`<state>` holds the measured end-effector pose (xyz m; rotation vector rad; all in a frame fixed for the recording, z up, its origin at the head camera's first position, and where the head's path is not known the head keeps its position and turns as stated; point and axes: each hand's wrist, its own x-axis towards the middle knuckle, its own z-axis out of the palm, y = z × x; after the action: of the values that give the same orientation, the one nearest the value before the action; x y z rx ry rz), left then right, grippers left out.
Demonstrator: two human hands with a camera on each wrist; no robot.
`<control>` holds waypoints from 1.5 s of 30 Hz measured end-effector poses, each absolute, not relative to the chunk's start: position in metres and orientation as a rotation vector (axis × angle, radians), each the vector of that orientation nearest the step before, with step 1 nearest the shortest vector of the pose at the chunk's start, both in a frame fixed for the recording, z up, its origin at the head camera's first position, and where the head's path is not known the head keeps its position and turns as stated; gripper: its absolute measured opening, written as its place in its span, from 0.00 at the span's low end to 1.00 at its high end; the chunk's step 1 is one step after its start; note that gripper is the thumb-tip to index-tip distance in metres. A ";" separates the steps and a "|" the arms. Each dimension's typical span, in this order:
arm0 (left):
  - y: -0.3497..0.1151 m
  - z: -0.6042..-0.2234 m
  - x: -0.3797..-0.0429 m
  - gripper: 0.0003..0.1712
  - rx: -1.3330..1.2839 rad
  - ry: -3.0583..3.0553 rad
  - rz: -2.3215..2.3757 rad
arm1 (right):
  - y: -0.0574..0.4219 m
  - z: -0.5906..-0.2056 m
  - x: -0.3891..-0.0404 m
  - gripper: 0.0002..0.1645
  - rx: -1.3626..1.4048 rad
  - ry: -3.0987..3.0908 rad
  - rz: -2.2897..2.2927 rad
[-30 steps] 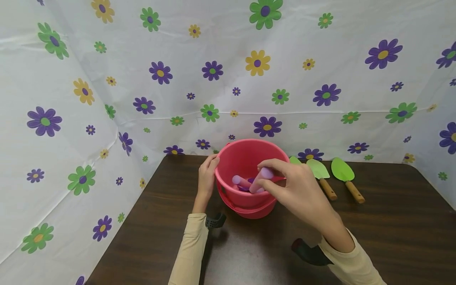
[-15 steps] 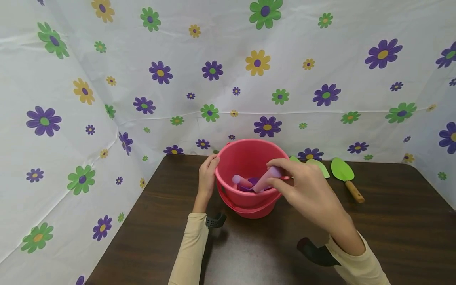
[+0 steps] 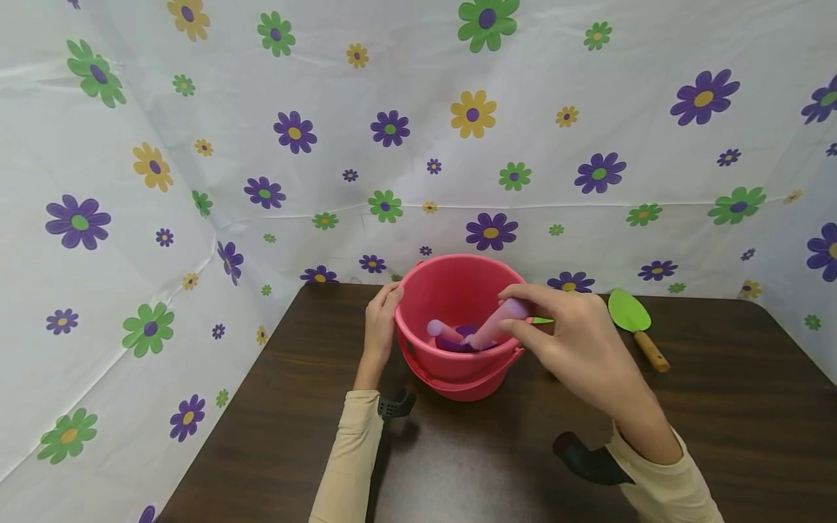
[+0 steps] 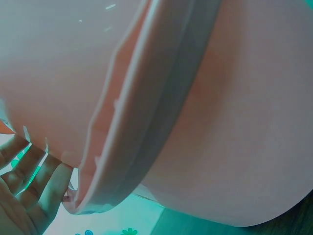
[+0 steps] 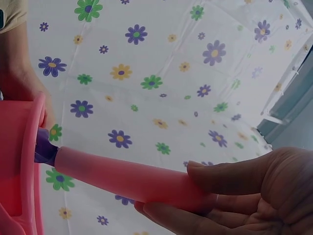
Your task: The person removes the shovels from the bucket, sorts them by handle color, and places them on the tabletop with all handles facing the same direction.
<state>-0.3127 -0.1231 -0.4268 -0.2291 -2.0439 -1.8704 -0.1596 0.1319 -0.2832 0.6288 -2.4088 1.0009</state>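
A pink bucket point(image 3: 461, 290) stands on the dark wooden table. My left hand point(image 3: 381, 327) grips its left rim; in the left wrist view, the fingers point(image 4: 54, 188) lie against the bucket's side. Between the thumb and fingers, my right hand point(image 3: 582, 341) pinches the end of a pink handle point(image 5: 122, 176). That handle belongs to a toy tool with a purple head point(image 5: 45, 147), which is mostly hidden inside the bucket. The tool leans up towards the right rim. Another pink handle point(image 3: 443, 331) lies in the bucket among purple pieces.
A green trowel with a wooden handle point(image 3: 651, 352) lies on the table point(image 3: 719, 392) right of the bucket. Another green piece point(image 3: 543, 320) shows partly behind the right hand. A flower-print cloth point(image 3: 418, 181) hangs behind and at the left.
My right hand has shifted right with the pink handle, which now tilts further to the right. It covers green trowels that showed before. The left hand has stayed at the rim.
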 end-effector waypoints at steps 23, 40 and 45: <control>-0.123 -0.427 -0.312 0.21 -0.239 -2.045 -1.879 | 0.161 -0.284 -0.149 0.27 0.582 -2.228 1.089; -0.124 -0.428 -0.312 0.22 -0.242 -2.034 -1.890 | 0.184 -0.280 -0.136 0.28 0.475 -2.131 1.208; -0.123 -0.428 -0.313 0.21 -0.238 -2.039 -1.887 | 0.192 -0.281 -0.133 0.28 0.497 -2.074 1.152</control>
<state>-0.3127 -0.1233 -0.4279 -0.2377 -2.0395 -1.8866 -0.1327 0.1918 -0.2810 0.4965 -2.0736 1.1519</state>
